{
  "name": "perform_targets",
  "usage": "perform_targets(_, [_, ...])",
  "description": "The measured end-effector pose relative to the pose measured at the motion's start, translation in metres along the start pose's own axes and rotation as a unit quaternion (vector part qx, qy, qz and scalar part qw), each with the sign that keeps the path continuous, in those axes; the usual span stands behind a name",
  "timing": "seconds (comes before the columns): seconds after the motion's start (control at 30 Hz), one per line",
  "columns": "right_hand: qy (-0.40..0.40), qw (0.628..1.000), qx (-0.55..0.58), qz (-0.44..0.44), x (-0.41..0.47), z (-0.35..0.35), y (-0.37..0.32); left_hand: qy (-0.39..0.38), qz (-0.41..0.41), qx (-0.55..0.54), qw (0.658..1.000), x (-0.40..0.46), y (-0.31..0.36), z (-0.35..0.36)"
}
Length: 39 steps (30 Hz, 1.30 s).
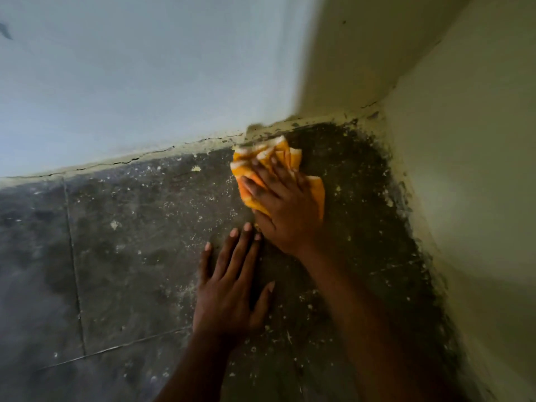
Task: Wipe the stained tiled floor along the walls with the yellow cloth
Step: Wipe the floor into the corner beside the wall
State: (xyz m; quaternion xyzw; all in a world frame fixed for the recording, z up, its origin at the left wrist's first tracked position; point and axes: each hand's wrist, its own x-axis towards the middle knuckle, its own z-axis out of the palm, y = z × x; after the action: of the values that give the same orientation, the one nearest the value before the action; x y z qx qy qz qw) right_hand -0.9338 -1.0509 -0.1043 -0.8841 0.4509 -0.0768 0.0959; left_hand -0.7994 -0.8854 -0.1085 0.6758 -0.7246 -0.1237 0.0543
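A crumpled yellow cloth (278,158) with white stripes lies on the dark tiled floor (139,245), close to the foot of the far wall. My right hand (285,207) presses flat on top of the cloth, fingers spread toward the wall, covering its middle. Nearer to me, my left hand (232,288) rests flat on the bare tile with fingers apart, holding nothing. The tiles are dark grey and speckled with pale paint flecks and dust.
A pale blue-grey wall (145,82) meets the floor along a cracked, paint-smeared edge (162,150). A cream wall corner (301,111) juts out beyond the cloth, and another cream wall (470,198) runs along the right. Grout lines cross the floor at left.
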Motion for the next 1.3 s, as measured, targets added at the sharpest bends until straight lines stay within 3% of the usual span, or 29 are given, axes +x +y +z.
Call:
perform_targets(0.07, [-0.001,0.999,-0.028,0.028,-0.006,-0.008,0.039,0.008,-0.001,-0.006,1.0,-0.001,0.0,-0.001])
perform_targets(0.17, [0.025,0.966,-0.051,0.253,0.015,-0.028,0.097,0.011,0.001,-0.006,1.0,0.001,0.001,-0.001])
perform_targets(0.23, [0.048,0.932,-0.026,0.357,0.028,-0.038,0.107,0.012,-0.002,-0.004,1.0,0.002,0.002,0.0])
perform_targets(0.53, [0.141,0.836,0.032,0.529,-0.051,-0.025,0.051,0.004,0.008,-0.012,1.0,0.005,0.001,0.001])
perform_targets(0.6, [0.135,0.853,0.048,0.502,-0.035,-0.03,0.047,0.002,0.005,-0.005,1.0,0.004,-0.002,0.002])
perform_targets(0.73, [0.099,0.955,0.101,0.262,-0.068,-0.025,0.034,0.02,0.014,-0.019,0.999,-0.001,-0.001,0.005])
perform_targets(0.83, [0.132,0.971,0.08,0.185,-0.128,-0.023,0.02,0.035,0.016,-0.032,0.999,0.001,-0.003,0.005])
perform_targets(0.9, [0.157,0.956,0.078,0.234,-0.161,-0.025,0.011,0.032,0.014,-0.046,0.998,0.001,-0.002,0.003])
perform_targets(0.97, [0.169,0.927,0.157,0.296,-0.187,-0.031,-0.01,0.027,0.023,-0.06,0.998,-0.004,0.0,-0.001])
perform_targets(1.07, [0.203,0.859,0.327,0.337,-0.199,-0.048,-0.053,0.015,0.021,-0.083,0.996,-0.004,-0.007,-0.001])
perform_targets(1.17, [0.216,0.797,0.426,0.371,-0.22,-0.073,-0.101,0.001,-0.022,-0.173,0.985,-0.028,-0.003,-0.008])
perform_targets(1.3, [0.207,0.798,0.439,0.357,-0.27,-0.117,-0.154,0.022,-0.074,-0.333,0.94,-0.1,0.031,-0.046])
